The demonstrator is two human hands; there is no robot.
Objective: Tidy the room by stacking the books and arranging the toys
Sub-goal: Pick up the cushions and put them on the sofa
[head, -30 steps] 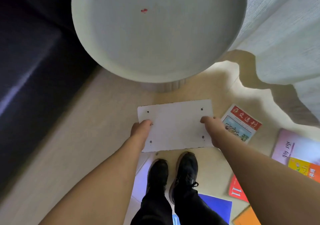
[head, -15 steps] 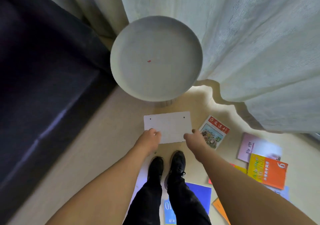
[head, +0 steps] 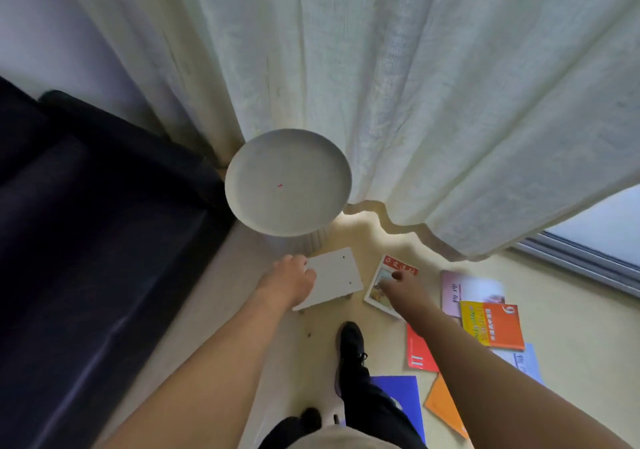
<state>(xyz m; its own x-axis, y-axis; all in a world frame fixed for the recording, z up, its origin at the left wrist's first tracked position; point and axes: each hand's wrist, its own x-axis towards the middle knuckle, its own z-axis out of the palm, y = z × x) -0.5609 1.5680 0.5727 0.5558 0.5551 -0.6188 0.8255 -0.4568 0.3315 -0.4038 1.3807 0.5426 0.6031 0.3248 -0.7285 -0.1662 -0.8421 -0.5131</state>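
Head view: right hand (head: pixel 403 286) now off white board (head: pixel 337 277), open; left hand (head: pixel 294 277) grip alone on it.

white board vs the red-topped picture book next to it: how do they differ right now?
The white board is plain with small holes; the red-topped picture book has a printed cover. The left hand grips the board's edge; the right hand only reaches over the book. The board looks larger. Both are flat rectangles down by the floor.
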